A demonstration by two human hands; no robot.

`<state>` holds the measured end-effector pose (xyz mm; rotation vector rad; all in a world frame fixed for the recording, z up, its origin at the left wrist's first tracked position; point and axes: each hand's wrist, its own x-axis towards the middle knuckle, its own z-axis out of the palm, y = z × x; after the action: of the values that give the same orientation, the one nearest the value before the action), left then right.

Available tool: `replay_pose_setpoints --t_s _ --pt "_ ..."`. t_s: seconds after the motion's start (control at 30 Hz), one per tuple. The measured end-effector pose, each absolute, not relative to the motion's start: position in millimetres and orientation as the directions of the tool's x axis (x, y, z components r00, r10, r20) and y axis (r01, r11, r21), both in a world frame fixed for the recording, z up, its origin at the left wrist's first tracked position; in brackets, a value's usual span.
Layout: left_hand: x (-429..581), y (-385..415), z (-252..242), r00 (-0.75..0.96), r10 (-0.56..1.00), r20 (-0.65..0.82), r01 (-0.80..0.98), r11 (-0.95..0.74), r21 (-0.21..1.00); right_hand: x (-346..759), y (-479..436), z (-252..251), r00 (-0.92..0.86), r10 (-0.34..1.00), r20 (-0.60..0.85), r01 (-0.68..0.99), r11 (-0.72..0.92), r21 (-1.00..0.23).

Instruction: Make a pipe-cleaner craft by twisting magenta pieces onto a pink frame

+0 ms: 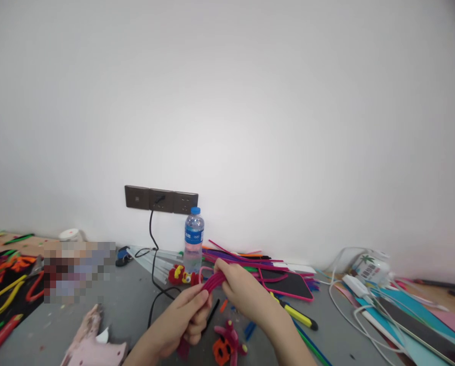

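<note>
A bundle of magenta pipe cleaners (214,280) is bent over between my two hands above the grey table. My left hand (191,311) is closed round its lower part, thumb on top, and a magenta end pokes out below the fist. My right hand (239,284) grips the upper bend, fingers curled over it; its fingertips are partly hidden. Just under my hands lies a small magenta figure (231,335) with an orange piece (222,352) against it. A red and yellow pipe-cleaner figure (182,275) sits behind my left hand.
A water bottle (194,241) stands by the wall, near a black cable (153,274). Loose pipe cleaners (246,260), a pink-edged dark tablet (288,283) and a yellow cutter knife (298,315) lie right. A pink glue gun (98,352) is front left; white cables (336,300) far right.
</note>
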<state>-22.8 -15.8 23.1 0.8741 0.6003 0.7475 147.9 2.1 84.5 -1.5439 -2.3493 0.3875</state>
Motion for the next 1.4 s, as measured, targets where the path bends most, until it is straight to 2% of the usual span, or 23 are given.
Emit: replay_pose_setpoints --t_s 0.2,0.37,0.5,0.57,0.63,0.7,0.87,0.97,1.07,1.2,1.3,1.4 --pt "-21 -15 24 0.56 0.823 -0.088 -0.415 0.371 0.831 160 12 82 -0.336 0.935 0.113 0.604 0.306 -0.736" --pt "-16 -13 18 0.51 0.857 -0.065 -0.461 0.336 0.821 153 16 77 -0.348 0.935 -0.067 0.23 0.016 -0.973" --pt "-14 -11 13 0.423 0.904 -0.052 -0.413 0.243 0.878 137 19 70 -0.384 0.915 -0.126 -0.067 -0.163 -0.984" --pt "-14 -11 12 0.329 0.943 -0.053 -0.351 0.174 0.92 128 21 64 -0.334 0.94 -0.074 -0.182 -0.141 -0.973" --pt "-15 -11 11 0.243 0.969 -0.042 -0.279 0.112 0.954 120 23 59 -0.22 0.975 0.016 -0.295 -0.051 -0.954" --pt "-15 -10 11 0.225 0.974 -0.031 -0.253 0.089 0.963 114 25 55 -0.14 0.988 0.066 -0.358 0.012 -0.934" --pt "-13 -10 18 0.252 0.968 -0.012 -0.431 0.124 0.894 107 25 46 -0.176 0.984 0.038 -0.313 -0.02 -0.949" --pt "-15 -10 22 0.248 0.967 -0.065 -0.517 0.189 0.835 100 24 40 -0.171 0.985 0.028 -0.372 -0.038 -0.928" --pt "-16 -10 20 0.179 0.973 -0.149 -0.529 0.222 0.819 90 22 35 -0.184 0.982 0.028 -0.406 -0.05 -0.912" --pt "-16 -10 15 0.122 0.954 -0.274 -0.454 0.299 0.839 83 20 30 -0.191 0.979 0.065 -0.383 -0.013 -0.924" --pt "-15 -10 14 0.103 0.951 -0.293 -0.372 0.31 0.875 86 17 29 -0.198 0.975 0.1 -0.267 0.045 -0.963" --pt "-16 -8 14 0.116 0.948 -0.296 -0.376 0.317 0.871 93 13 31 -0.176 0.971 0.162 -0.045 0.156 -0.987"
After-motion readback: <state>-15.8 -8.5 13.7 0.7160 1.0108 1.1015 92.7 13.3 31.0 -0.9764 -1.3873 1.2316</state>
